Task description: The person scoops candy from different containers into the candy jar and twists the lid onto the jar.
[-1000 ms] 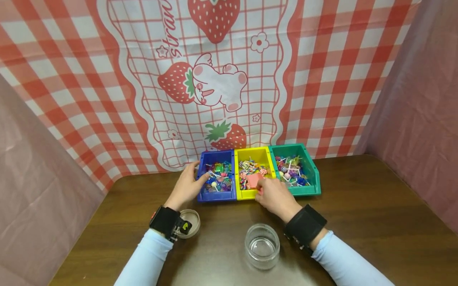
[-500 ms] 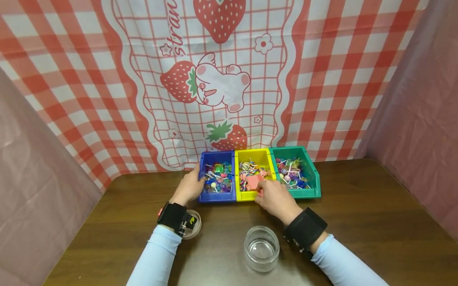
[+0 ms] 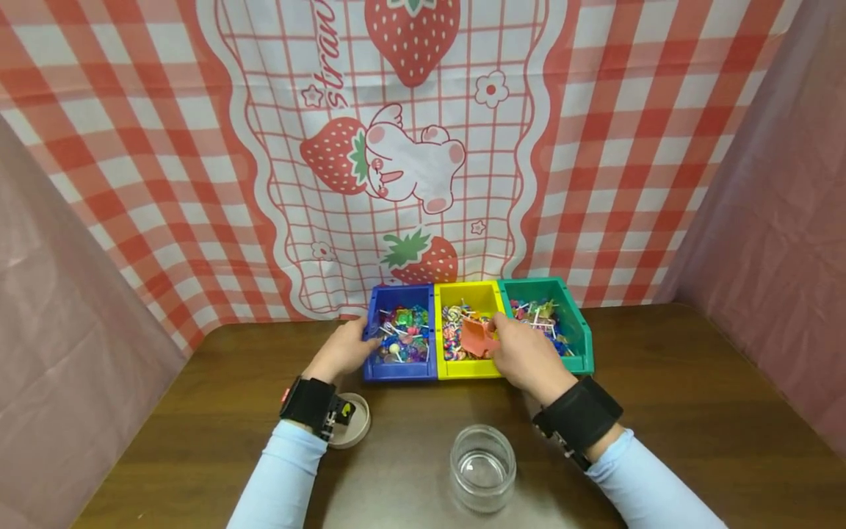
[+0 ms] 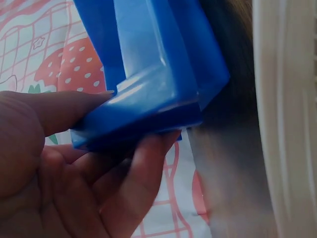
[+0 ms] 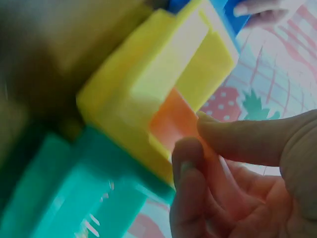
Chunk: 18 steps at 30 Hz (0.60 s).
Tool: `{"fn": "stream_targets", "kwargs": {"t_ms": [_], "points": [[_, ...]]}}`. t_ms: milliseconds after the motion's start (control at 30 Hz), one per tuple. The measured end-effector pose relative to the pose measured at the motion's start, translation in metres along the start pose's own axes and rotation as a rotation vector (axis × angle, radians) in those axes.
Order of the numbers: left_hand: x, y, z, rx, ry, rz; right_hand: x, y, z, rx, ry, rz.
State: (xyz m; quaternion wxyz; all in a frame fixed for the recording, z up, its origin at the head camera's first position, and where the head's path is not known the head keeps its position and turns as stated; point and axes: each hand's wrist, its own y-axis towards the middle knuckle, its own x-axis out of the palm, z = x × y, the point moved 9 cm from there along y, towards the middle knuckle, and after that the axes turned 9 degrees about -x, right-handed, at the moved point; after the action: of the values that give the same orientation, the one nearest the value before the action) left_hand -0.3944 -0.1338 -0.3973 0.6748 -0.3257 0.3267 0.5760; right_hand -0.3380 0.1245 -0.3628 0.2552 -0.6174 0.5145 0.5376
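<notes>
My left hand (image 3: pixel 340 351) grips the left side of the blue bin (image 3: pixel 401 372). In the left wrist view its thumb lies over the blue rim (image 4: pixel 143 104), with fingers curled beneath. A small pink scoop (image 3: pixel 476 336) is in my right hand (image 3: pixel 532 360), pinched by the handle between thumb and fingers. Its blade is tilted over the yellow bin (image 3: pixel 471 369), among striped lollipop-like candies (image 3: pixel 453 314). The right wrist view shows the scoop (image 5: pixel 173 119) at the yellow bin's opening; its load is hidden there.
Joined to the yellow bin's right side is a green bin (image 3: pixel 583 363) of mixed candies. An uncovered glass jar (image 3: pixel 482 470) stands nearer on the brown table (image 3: pixel 198 433). A round pale lid (image 3: pixel 353 426) lies below my left wrist. A checked strawberry cloth (image 3: pixel 423 162) hangs behind.
My right hand has moved slightly right and turned, tilting the scoop among the candies. My left hand stays at the blue bin, its thumb shifted a little. The head view has shifted slightly.
</notes>
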Motion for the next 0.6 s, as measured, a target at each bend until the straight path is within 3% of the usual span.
{"fn": "stream_targets", "kwargs": {"t_ms": [133,367,467,600], "points": [[-0.001,0.0,-0.002,-0.04,0.03,0.015,-0.005,0.012,0.0,-0.04,-0.061,-0.071],[-0.005,-0.003,0.0,-0.107,0.215,0.079,-0.002,0.042,-0.009,-0.104,-0.23,-0.191],[-0.004,-0.002,0.0,-0.12,0.233,0.078,-0.001,0.052,-0.013,-0.159,-0.351,-0.16],[-0.004,-0.002,-0.001,-0.12,0.232,0.074,-0.005,0.057,-0.021,-0.28,-0.542,-0.052]]}}
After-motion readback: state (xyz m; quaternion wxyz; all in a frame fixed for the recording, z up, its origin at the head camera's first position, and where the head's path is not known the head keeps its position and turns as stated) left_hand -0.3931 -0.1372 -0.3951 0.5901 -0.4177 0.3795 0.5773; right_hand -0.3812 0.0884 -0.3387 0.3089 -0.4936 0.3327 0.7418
